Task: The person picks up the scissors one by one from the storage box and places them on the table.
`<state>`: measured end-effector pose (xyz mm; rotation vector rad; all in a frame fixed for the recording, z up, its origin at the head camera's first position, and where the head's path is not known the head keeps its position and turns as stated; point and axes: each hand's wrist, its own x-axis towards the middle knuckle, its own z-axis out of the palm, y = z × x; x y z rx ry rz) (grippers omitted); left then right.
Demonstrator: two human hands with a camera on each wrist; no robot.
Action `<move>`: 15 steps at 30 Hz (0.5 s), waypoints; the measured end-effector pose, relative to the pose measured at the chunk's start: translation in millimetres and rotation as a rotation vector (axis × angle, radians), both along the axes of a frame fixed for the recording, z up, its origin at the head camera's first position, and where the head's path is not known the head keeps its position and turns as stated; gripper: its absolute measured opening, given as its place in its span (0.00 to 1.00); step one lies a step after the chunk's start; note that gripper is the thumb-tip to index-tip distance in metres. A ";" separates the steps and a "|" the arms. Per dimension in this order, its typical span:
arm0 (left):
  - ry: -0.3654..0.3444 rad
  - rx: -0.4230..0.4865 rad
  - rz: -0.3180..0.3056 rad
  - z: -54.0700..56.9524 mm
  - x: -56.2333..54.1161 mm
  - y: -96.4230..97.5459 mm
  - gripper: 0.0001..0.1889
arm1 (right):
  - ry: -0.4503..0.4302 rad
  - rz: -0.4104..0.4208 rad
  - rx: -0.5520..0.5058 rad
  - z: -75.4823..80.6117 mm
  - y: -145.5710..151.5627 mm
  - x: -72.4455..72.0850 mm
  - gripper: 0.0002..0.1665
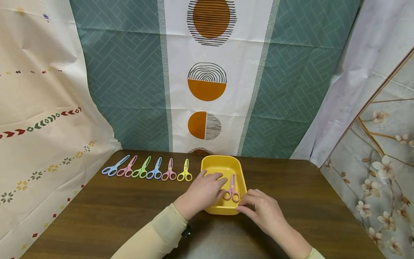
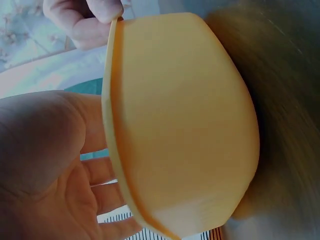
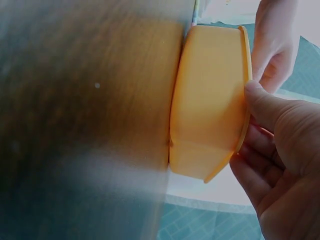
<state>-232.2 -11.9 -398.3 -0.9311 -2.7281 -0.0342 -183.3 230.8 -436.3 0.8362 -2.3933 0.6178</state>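
Note:
A yellow plastic tray [image 1: 223, 211] stands on the table, with one pair of pink scissors [image 1: 233, 184] lying inside it, handles toward me. Over the tray's left side reaches my left hand [image 1: 205, 190], its fingers loosely bent above the inside and no object visible in them. My right hand [image 1: 263, 212] pinches the rim at the near right corner; in the right wrist view the thumb [image 3: 267, 105] lies on the rim. The left wrist view shows the tray's outer wall [image 2: 185, 115] in front of the left fingers [image 2: 107, 197], hiding their tips.
Left of the tray, several scissors lie in a row, from blue scissors [image 1: 114, 168] at the far left to yellow scissors [image 1: 185, 166] nearest the tray. Patterned cloths hang behind the brown table [image 1: 97, 216] and at both sides.

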 end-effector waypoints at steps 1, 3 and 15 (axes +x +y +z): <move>-0.011 -0.001 -0.011 -0.6 -0.8 1.5 0.22 | 0.004 0.001 -0.002 -0.2 0.3 0.1 0.15; -0.031 0.001 -0.033 -1.5 -2.5 4.2 0.21 | 0.009 0.002 -0.004 -0.4 0.6 0.0 0.15; -0.034 -0.038 -0.113 -9.1 -10.7 14.4 0.19 | 0.016 0.002 0.002 -0.8 0.6 -0.7 0.14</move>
